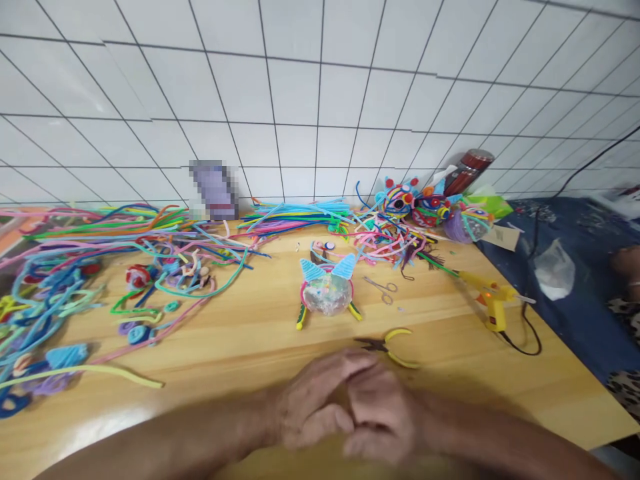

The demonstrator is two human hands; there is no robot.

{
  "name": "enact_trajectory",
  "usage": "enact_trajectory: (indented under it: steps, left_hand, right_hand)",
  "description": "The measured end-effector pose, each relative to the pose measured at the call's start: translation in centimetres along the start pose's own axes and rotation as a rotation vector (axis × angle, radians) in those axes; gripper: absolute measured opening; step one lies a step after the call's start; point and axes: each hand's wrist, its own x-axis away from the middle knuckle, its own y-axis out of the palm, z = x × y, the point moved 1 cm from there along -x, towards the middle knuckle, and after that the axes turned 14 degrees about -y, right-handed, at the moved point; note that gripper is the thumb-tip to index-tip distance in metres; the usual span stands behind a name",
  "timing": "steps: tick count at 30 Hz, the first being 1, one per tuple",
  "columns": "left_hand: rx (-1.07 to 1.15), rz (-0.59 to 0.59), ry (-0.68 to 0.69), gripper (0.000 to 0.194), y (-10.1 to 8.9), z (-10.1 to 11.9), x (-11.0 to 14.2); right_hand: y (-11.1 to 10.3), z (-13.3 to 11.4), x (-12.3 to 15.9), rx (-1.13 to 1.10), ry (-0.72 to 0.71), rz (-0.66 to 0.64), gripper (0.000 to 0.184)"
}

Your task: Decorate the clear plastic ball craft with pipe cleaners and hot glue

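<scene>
My left hand [317,403] and my right hand [380,407] meet low over the front of the table, slightly blurred. Both have curled fingers, and the fingertips press together; anything between them is hidden. Just beyond my right hand lie yellow-handled pliers [385,345], their jaws pointing left. Farther back, in the middle, stands a clear plastic ball [329,297] with two light-blue ear shapes [327,268] on top. A pink band runs around its sides, and green-and-yellow legs [301,316] stick out below. Small scissors [383,289] rest to its right.
Pipe cleaners [300,215] lie along the wall and heap up on the left. A yellow glue gun [495,303] with a black cord sits at right. Decorated balls [433,208] and a red flask [467,172] stand behind. Another person's hand [627,263] shows at far right.
</scene>
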Motion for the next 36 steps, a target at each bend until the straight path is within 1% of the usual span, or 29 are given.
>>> enact_trajectory:
  steps: [1, 2, 4, 5, 7, 8, 9, 10, 11, 13, 15, 17, 20, 23, 26, 31, 36]
  left_hand:
    - [0.022, 0.037, -0.031, 0.064, 0.0, 0.0, 0.1]
    - [0.036, 0.059, -0.084, 0.059, 0.0, 0.1, 0.2]
    - [0.025, 0.044, -0.193, 0.051, 0.2, 0.2, 0.1]
    - [-0.001, 0.014, -0.230, 0.050, 0.4, 0.3, 0.0]
    - [-0.065, -0.049, -0.230, 0.054, 0.5, 0.4, -0.4]
    - [-0.092, -0.072, -0.213, 0.057, 0.6, 0.5, -0.6]
    - [-0.116, -0.089, -0.201, 0.059, 0.7, 0.6, -0.8]
    - [-0.135, -0.101, -0.192, 0.062, 0.7, 0.6, -1.0]
    - [-0.150, -0.110, -0.183, 0.064, 0.7, 0.6, -1.1]
    - [-0.170, -0.117, -0.164, 0.068, 0.8, 0.5, -1.2]
    - [-0.178, -0.124, -0.147, 0.070, 0.8, 0.4, -1.2]
    - [-0.183, -0.127, -0.136, 0.072, 0.8, 0.3, -1.3]
    - [-0.191, -0.127, -0.138, 0.078, 0.8, 0.3, -1.4]
    - [-0.203, -0.129, -0.140, 0.081, 0.7, 0.4, -1.4]
    - [-0.209, -0.132, -0.136, 0.081, 0.8, 0.4, -1.4]
    - [-0.206, -0.119, -0.128, 0.079, 0.9, 0.3, -1.3]
    - [-0.211, -0.113, -0.137, 0.079, 1.1, 0.2, -1.3]
  right_hand:
    - [-1.8, 0.1, -0.4, -0.023, 0.021, 0.168, 0.035]
    - [-3.8, 0.5, -0.8, -0.011, 0.096, 0.230, 0.037]
    - [-8.2, 2.5, -2.0, 0.141, 0.355, 0.411, 0.044]
    - [-10.4, 4.1, -2.7, 0.231, 0.483, 0.466, 0.040]
    - [-14.2, 8.2, -4.1, 0.312, 0.664, 0.483, 0.024]
    - [-15.7, 10.6, -4.7, 0.320, 0.754, 0.482, 0.025]
    - [-16.9, 12.9, -5.2, 0.320, 0.855, 0.467, 0.030]
    - [-17.7, 15.2, -5.6, 0.314, 0.946, 0.447, 0.034]
    - [-18.3, 17.2, -5.9, 0.316, 0.980, 0.447, 0.037]
    - [-18.7, 20.6, -6.3, 0.307, 1.026, 0.434, 0.041]
    - [-18.7, 22.9, -6.6, 0.299, 1.052, 0.429, 0.042]
    - [-18.5, 24.5, -6.7, 0.297, 1.070, 0.428, 0.042]
    - [-18.6, 25.8, -6.6, 0.307, 1.084, 0.423, 0.043]
    - [-19.1, 26.0, -6.2, 0.329, 1.075, 0.411, 0.039]
    - [-20.0, 25.3, -6.0, 0.371, 1.029, 0.416, 0.036]
    - [-21.5, 23.9, -5.8, 0.470, 0.946, 0.451, 0.041]
    - [-23.1, 23.1, -5.5, 0.551, 0.894, 0.513, 0.040]
